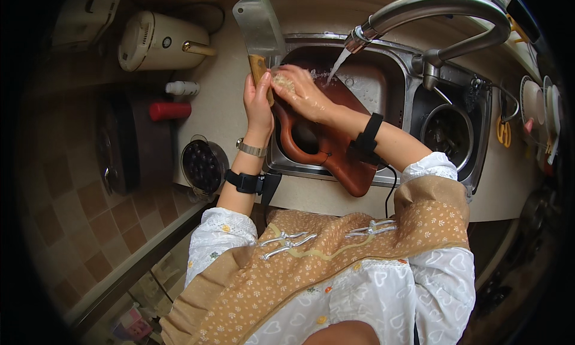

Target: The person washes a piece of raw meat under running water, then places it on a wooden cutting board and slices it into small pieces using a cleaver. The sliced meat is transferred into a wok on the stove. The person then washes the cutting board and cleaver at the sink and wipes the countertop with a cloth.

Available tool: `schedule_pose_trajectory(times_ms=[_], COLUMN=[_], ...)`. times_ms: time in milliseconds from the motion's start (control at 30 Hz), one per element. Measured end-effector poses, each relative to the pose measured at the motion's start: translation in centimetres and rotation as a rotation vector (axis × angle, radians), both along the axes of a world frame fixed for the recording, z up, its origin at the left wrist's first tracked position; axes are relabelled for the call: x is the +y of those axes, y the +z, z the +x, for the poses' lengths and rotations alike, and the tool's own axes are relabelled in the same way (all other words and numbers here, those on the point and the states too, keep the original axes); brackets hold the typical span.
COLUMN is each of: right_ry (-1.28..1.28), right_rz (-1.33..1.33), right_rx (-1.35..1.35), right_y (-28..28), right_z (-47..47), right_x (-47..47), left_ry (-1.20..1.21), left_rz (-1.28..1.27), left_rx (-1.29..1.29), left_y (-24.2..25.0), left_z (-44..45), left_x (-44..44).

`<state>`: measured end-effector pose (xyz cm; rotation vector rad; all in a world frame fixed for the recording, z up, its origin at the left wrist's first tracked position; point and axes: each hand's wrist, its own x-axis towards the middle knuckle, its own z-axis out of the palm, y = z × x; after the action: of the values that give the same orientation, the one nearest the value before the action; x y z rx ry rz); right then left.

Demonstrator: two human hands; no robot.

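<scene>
My left hand grips the wooden handle of a cleaver, whose broad metal blade points away from me over the counter and the sink's left rim. In my wet right hand is a pale, fibrous scrubber, close against the cleaver's handle. My right fingers are slightly blurred. Below my hands a reddish-brown cutting board with a loop-shaped handle lies tilted in the steel sink, one corner jutting over the front rim. Water runs from the faucet onto the board, to the right of my right hand.
To the left stand a cream electric kettle, a white bottle, a red cylindrical container and a bowl of dark round fruit. The smaller right basin holds a metal pot. Yellow-handled scissors and racked plates are at right.
</scene>
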<state>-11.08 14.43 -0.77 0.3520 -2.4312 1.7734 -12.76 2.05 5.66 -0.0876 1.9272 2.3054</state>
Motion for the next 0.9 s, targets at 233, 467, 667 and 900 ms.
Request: schedule_pose_trajectory(times_ms=[233,467,667,900], right_ry=[0.067,0.093,0.175,0.307], right_rz=[0.174,-0.184,-0.613,-0.05], right_rx=[-0.203,-0.883,-0.69,-0.291], right_y=[-11.3,-12.1,-4.5,-4.1], right_z=[-4.4,0.0,-4.5,7.2], right_x=[2.2,11.1,6.5,5.5], left_ry=[0.016,0.021,0.003,-0.008], left_rz=[-0.052,-0.091,-0.131,-0.131], left_rx=[0.017,0.013,0.037,0.013], left_y=[0.1,0.3,0.2,0.1], left_z=[0.1,0.2,0.0,0.0], left_x=[0.0,0.4,0.5,0.6])
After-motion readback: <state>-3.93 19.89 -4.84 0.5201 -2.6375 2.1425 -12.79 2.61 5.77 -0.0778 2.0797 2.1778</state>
